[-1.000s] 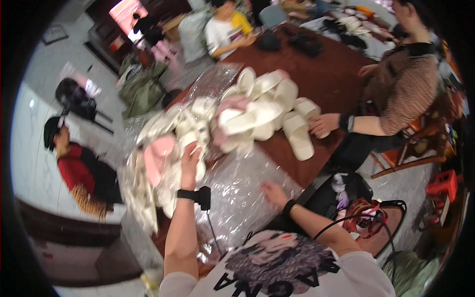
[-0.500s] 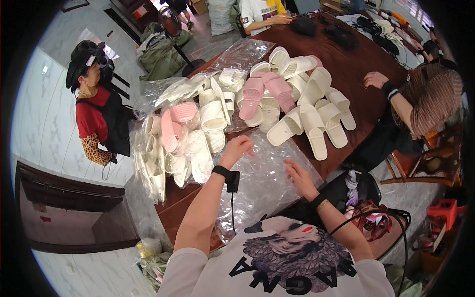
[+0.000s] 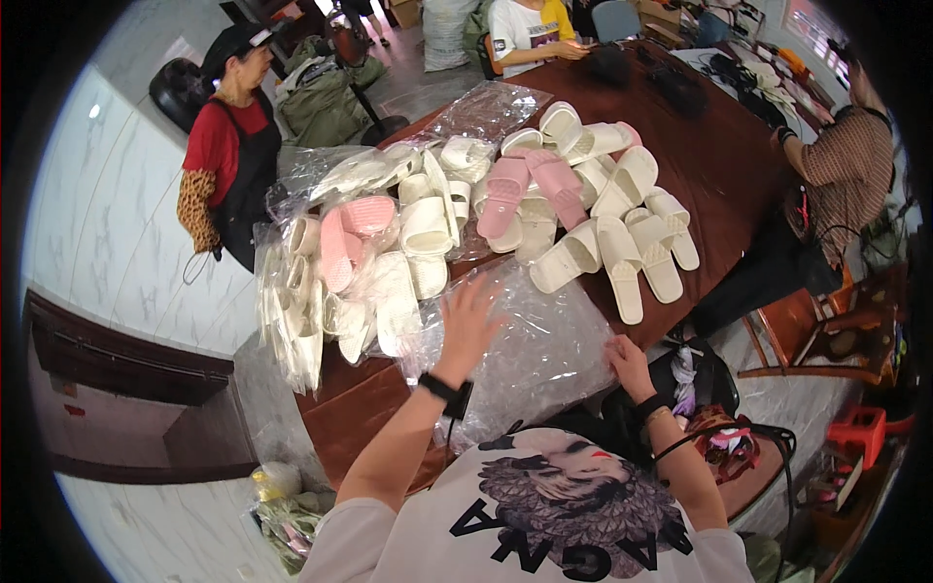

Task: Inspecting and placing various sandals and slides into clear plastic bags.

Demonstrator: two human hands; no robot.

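Note:
A clear plastic bag (image 3: pixel 544 340) lies flat on the brown-covered table in front of me. My left hand (image 3: pixel 470 328) is over the bag's left part, fingers spread and slightly blurred, holding nothing. At the bag's right edge, the fingers of my right hand (image 3: pixel 629 366) are closed on the plastic. Just beyond the bag sits a loose pile of cream slippers (image 3: pixel 620 267), with pink slippers (image 3: pixel 505 197) on top. To the left, bagged cream slippers (image 3: pixel 394 303) are heaped around a bagged pink pair (image 3: pixel 342 243).
A person in a red top (image 3: pixel 233 146) stands left of the table. Another in a brown top (image 3: pixel 850 160) is at the right, near a wooden chair (image 3: pixel 807 335). Across the table sits a person in a white and yellow shirt (image 3: pixel 530 34). A black seat (image 3: pixel 714 379) stands by my right arm.
My left hand has opened out over the bag. The right hand has moved right and taken hold of the bag's edge. The person at the right has turned and raised an arm.

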